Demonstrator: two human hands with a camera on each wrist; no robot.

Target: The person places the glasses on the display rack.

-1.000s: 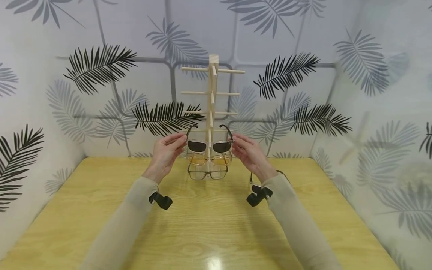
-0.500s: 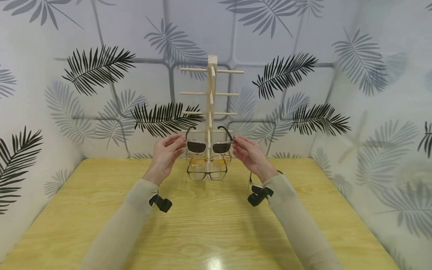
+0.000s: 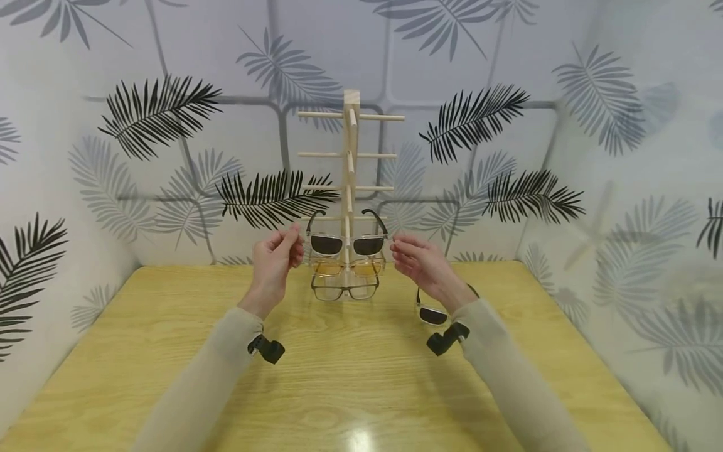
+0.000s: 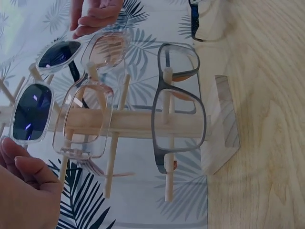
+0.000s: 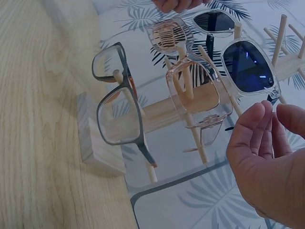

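White-framed sunglasses (image 3: 326, 245) with dark lenses and black temples rest on a wooden display stand (image 3: 351, 100), temples pointing back. Just left of them is my left hand (image 3: 270, 270), fingers loosely bent and holding nothing. On the other side my right hand (image 3: 425, 267) hovers by the hinge with thumb and fingertips apart; in the right wrist view my right hand (image 5: 267, 162) sits just off the frame corner. Below hang clear-framed glasses (image 3: 327, 269) with orange-tinted lenses, then dark-framed glasses (image 3: 329, 292) with clear lenses.
Another pair of dark-lensed sunglasses (image 3: 433, 316) lies on the wooden table (image 3: 339, 376), partly behind my right wrist. The stand's upper pegs (image 3: 381, 118) stick out to both sides. A leaf-patterned backdrop (image 3: 452, 37) surrounds the table.
Both hands have let go of the white-framed sunglasses and drawn slightly outward, the left one leftward, the right one rightward. The sunglasses stay on the stand.
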